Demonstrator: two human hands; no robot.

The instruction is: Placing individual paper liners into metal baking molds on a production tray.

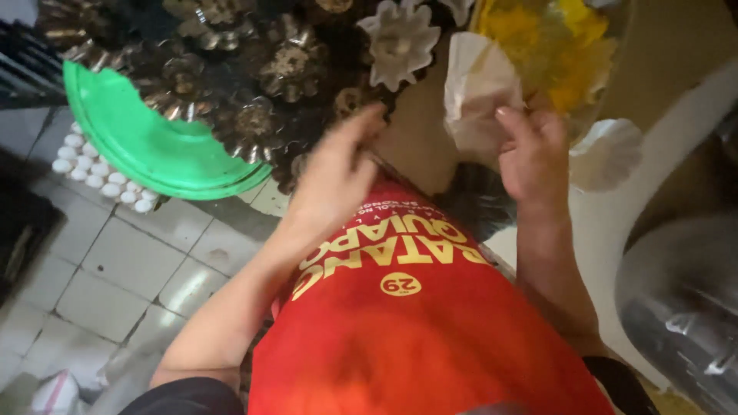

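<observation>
My right hand (533, 157) pinches a white paper baking liner (478, 92) at its lower edge, holding it up in front of me. My left hand (334, 173) is blurred, fingers apart, just left of the liner and close to the dark fluted metal moulds (265, 84); it holds nothing that I can see. Both forearms reach out over a red printed cloth (407, 330) that covers my front.
Many dark fluted tins fill the top, one with a white liner (400, 38) in it. A broken green plastic lid (146, 142) lies over an egg tray (96, 173). Yellow stuff in a clear bag (553, 46) sits top right. Another white liner (607, 154) lies right. Tiled floor (115, 269) shows lower left.
</observation>
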